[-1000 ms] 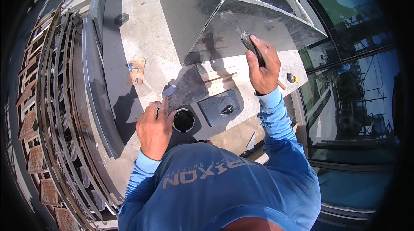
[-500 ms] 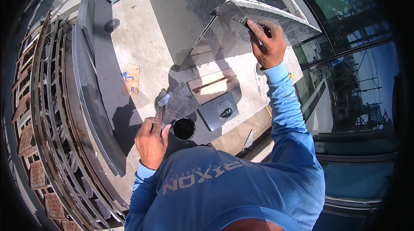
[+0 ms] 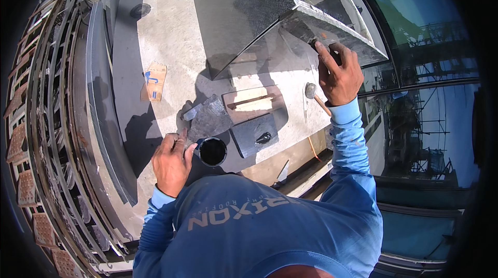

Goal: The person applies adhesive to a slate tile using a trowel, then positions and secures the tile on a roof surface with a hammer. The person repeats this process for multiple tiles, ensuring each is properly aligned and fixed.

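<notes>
My right hand (image 3: 341, 73) is closed round the dark handle of a putty knife (image 3: 300, 30). Its blade lies against the grey stone panel (image 3: 345, 39), close to the corner where this meets a larger dark grey panel (image 3: 241, 5). Lower left, my left hand (image 3: 171, 165) pinches the near edge of a flat, irregular grey slab (image 3: 210, 117); its lower fingers are partly hidden. A round can (image 3: 212, 152) with a black inside is right beside the left thumb. Right of the slab is a dark flat block (image 3: 253, 137) with a glossy black blob on it.
Behind the block lies a brown board with wood strips (image 3: 254, 104). A hammer (image 3: 310, 91) rests near my right wrist. Farther left are a marked cardboard piece (image 3: 154, 82), long upright slabs (image 3: 101, 101) and stacked metal frames (image 3: 44, 138). Glass panes (image 3: 420, 122) stand at right.
The view has shifted and turned slightly. My right hand and the putty knife have moved a little down and right in view, uncovering the hammer. My left hand keeps its pinch on the slab.
</notes>
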{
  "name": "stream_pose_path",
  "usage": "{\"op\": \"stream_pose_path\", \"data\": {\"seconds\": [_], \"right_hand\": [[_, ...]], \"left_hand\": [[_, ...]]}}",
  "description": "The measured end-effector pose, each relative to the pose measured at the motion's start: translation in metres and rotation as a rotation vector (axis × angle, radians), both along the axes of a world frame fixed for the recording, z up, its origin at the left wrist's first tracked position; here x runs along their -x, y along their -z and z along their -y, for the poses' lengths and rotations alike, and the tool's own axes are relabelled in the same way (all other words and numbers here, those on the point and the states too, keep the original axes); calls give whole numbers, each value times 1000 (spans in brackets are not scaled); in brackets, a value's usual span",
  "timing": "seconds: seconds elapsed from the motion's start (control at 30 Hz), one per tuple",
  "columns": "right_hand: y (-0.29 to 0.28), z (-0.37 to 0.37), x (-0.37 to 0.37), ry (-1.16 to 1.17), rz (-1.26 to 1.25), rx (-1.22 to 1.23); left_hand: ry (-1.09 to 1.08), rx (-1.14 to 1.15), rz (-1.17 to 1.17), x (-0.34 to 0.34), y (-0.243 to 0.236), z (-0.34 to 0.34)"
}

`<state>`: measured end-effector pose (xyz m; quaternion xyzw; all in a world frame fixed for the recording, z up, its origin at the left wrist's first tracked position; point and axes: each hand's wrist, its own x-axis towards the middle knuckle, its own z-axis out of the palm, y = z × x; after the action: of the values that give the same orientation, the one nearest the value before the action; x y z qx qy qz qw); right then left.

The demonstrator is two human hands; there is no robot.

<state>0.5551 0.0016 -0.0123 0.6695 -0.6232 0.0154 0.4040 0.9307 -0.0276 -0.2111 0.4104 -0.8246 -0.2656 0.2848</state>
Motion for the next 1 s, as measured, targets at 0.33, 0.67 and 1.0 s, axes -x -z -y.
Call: {"op": "stream_pose_path", "data": {"seconds": [0.33,0.67,1.0], "right_hand": [[-8,28,-15,-115,-43,-15],[-18,3,-25,-42,92,-89],[-143,113,-67,-144,-576,-542]], "left_hand": [[52,-13,-29,5,2,2],[13,-50,-69,-2,15,6],[83,-1,-83,10,10,10]]}}
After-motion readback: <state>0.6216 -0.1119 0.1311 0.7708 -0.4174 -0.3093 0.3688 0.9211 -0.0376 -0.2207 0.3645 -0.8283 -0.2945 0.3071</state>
